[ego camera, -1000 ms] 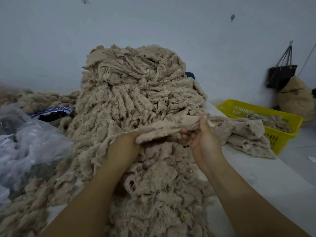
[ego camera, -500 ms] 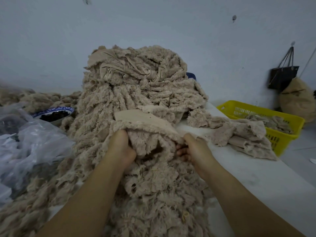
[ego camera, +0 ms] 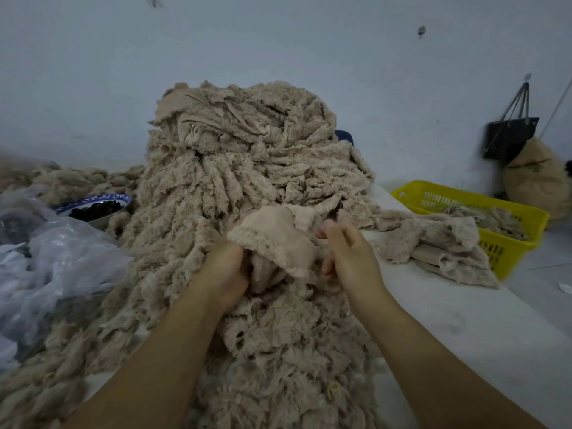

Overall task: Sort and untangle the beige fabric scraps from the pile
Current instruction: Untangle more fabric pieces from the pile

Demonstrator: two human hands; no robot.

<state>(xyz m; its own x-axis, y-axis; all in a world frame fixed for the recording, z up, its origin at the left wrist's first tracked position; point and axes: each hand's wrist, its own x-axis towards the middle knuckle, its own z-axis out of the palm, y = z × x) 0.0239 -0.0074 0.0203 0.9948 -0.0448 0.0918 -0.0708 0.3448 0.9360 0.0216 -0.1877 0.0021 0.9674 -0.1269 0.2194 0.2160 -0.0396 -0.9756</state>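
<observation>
Centrally, left hand (ego camera: 227, 269) grips a folded beige scrap (ego camera: 278, 239) from below; right hand (ego camera: 351, 258), fingers curled, pinches its right edge, against the pile (ego camera: 247, 168) of fabric scraps.

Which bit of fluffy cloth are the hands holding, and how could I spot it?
Find the tall beige pile in the middle, then look down its front to where the left hand and right hand meet. The folded scrap gripped between them is the one: it shows a smooth, flat back with a fuzzy edge, while its neighbours are shaggy.
</observation>
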